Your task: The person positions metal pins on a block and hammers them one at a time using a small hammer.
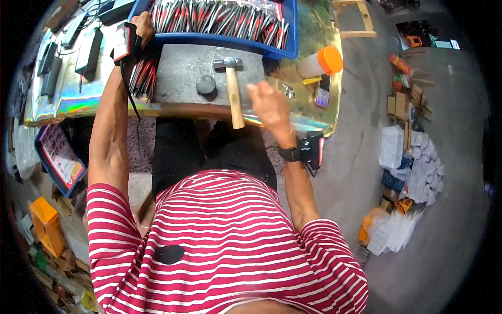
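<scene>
My left hand (142, 29) is at the left wall of the blue tray (219, 40), its fingers curled over the rim. Long, thin tools (209, 17) with red, black and grey parts fill that tray. More of them (142, 78) lie in a bunch below my left wrist. On a grey metal plate (175, 76) rest a ball-peen hammer (234, 97) and a round black puck-like piece (206, 85). The hammer's wooden handle points toward me, past the plate's front edge. Just right of that handle is my right hand (271, 107); motion smears its fingers, and nothing is visible in it.
A bottle with an orange cap (327, 61), a yellow item (312, 80) and a phone (322, 91) are on the table's right. Black adapter-like boxes (89, 52) with cables lie at left. Cartons and bags (415, 157) line the floor at right; an orange crate (47, 222) stands lower left.
</scene>
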`<state>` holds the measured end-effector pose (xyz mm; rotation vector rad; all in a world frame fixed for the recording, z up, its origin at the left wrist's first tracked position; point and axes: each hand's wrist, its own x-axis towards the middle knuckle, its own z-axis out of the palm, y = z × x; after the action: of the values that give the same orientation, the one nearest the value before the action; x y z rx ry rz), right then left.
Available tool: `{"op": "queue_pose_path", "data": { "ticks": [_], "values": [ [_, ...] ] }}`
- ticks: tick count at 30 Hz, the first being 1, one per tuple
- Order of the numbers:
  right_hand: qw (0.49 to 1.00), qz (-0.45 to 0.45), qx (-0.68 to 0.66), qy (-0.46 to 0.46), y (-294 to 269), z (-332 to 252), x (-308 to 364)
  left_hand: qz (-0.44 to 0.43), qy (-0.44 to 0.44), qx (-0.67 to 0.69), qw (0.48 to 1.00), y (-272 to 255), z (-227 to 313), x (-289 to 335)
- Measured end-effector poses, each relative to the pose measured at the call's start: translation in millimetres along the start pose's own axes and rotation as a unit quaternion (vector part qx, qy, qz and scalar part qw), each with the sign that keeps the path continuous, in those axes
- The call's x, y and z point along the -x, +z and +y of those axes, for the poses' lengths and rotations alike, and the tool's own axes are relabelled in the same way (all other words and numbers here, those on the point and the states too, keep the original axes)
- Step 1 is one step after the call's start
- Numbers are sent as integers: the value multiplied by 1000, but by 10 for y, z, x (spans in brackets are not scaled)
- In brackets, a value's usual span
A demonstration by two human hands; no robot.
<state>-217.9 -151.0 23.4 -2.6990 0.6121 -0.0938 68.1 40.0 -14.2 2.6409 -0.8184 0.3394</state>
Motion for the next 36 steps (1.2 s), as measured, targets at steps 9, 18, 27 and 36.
{"op": "queue_pose_path", "data": {
  "ticks": [9, 18, 27, 36],
  "values": [
    [973, 163, -119, 115, 271, 1191, -92, 186, 4, 39, 982, -40, -237, 358],
    [958, 183, -197, 99, 439, 1560, -113, 196, -182, 210, 941, -408, 126, 1394],
    [985, 158, 57, -25, 446, 1613, -200, 125, -237, 257, 928, -258, 237, 1885],
    [978, 94, 150, -107, 334, 1620, -283, 171, -219, 184, 943, -179, 405, 1768]
  ]
}}
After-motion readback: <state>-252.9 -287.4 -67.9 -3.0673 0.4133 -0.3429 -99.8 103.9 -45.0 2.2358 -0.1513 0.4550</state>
